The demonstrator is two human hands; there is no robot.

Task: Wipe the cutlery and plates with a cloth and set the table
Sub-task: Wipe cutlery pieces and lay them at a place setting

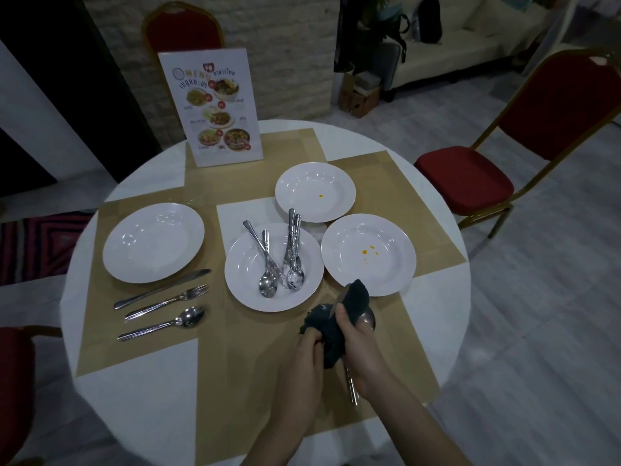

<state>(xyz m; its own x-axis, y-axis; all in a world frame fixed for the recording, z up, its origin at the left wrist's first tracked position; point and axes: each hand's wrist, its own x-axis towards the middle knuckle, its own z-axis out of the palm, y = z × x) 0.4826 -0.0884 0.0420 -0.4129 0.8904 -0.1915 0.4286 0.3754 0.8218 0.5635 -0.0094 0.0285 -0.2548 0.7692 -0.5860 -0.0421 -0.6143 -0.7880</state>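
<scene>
Both hands work low at the table's near right. My left hand [304, 358] grips a dark cloth [336, 326] wrapped round a spoon [368, 319]; my right hand [361, 351] holds the spoon's handle and the cloth. A white plate [242, 284] in the middle carries several spoons [292, 264]. Two plates with orange spots sit at the right [396, 264] and behind it [299, 196]. A clean plate [153, 242] lies at the left, with a knife [161, 289], fork [168, 301] and spoon [164, 324] in front of it.
A standing menu card [211, 105] is at the table's far side. Tan placemats [141, 341] cover the round white table [134, 391]. Red chairs stand at the right [470, 183], behind the menu [183, 28] and at the near left [13, 381].
</scene>
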